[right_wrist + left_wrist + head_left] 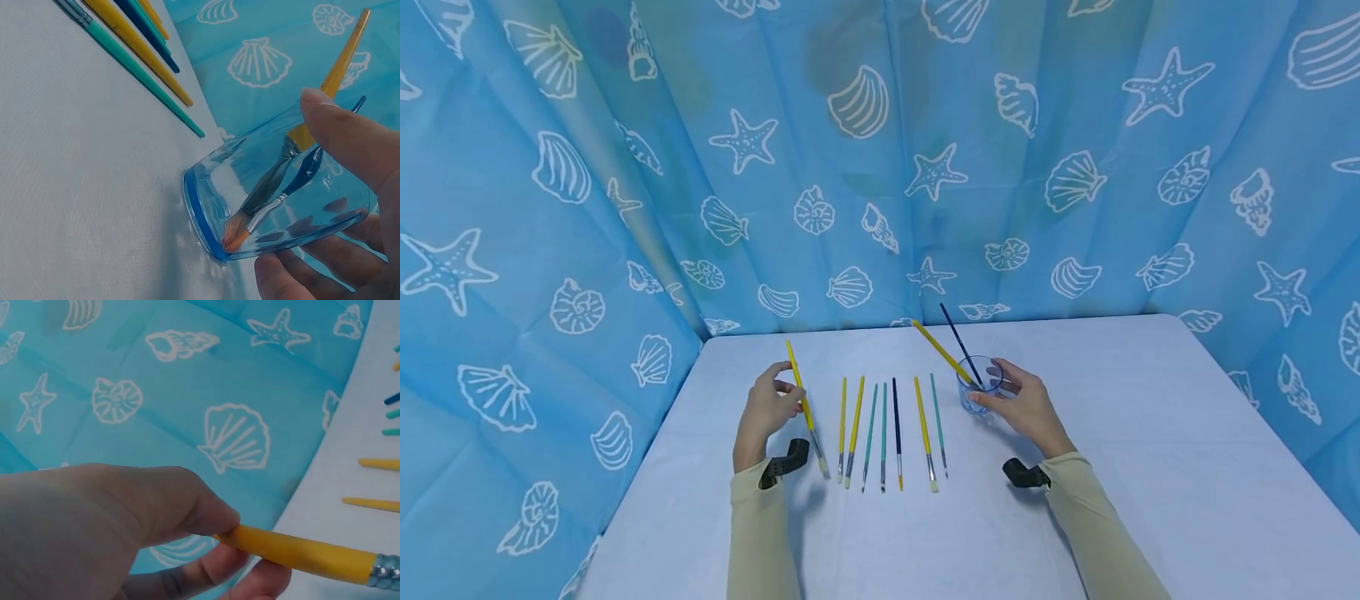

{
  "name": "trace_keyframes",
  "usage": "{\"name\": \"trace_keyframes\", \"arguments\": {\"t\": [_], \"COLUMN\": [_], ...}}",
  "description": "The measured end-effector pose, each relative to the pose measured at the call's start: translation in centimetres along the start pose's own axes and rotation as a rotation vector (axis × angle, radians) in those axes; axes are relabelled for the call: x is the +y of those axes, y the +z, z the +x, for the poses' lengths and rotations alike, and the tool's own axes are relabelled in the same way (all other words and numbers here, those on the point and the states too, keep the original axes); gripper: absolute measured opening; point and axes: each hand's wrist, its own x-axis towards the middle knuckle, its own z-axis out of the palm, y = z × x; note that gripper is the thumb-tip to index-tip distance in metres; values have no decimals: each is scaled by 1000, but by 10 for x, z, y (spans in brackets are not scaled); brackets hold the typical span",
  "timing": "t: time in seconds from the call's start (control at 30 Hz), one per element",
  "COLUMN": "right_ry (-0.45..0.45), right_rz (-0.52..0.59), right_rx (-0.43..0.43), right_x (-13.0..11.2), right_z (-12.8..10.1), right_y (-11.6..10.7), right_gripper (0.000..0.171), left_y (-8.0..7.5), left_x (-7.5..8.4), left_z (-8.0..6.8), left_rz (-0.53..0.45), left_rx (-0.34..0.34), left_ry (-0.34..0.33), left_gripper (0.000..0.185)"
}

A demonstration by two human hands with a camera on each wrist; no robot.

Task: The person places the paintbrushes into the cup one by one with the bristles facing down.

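Note:
My left hand pinches a yellow paintbrush by its handle, left of a row of brushes. Its bristles point down toward the near side of the table; whether they touch the cloth I cannot tell. With my right hand I grip a clear blue-tinted glass from its right side, thumb on one side and fingers on the other. Inside lean a yellow paintbrush and a dark blue paintbrush, bristles down at the bottom and handles sticking out above the rim.
Between my hands several paintbrushes lie side by side, bristles toward me: yellow, teal and dark blue ones. A white cloth covers the table. Behind it hangs a blue curtain printed with shells and starfish.

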Motion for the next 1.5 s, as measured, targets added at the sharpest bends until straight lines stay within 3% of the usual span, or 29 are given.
{"name": "trace_keyframes", "arguments": {"t": [0.33,0.57,0.73,0.97,1.5], "right_ry": [0,3,14,10,-3], "right_rz": [32,18,20,30,38], "right_rx": [-13,-5,-5,-5,-10], "right_x": [0,0,-1,-1,-1], "right_z": [0,0,1,0,-1], "right_y": [0,0,0,0,0], "right_gripper": [92,93,92,92,92], "left_y": [0,6,14,25,55], "left_x": [14,23,31,41,69], "left_z": [-4,-9,-10,-10,-7], "left_rz": [-123,-222,-299,-410,-582], "left_rx": [33,41,31,76,93], "left_ry": [18,88,128,178,297], "left_gripper": [65,69,69,69,69]}}
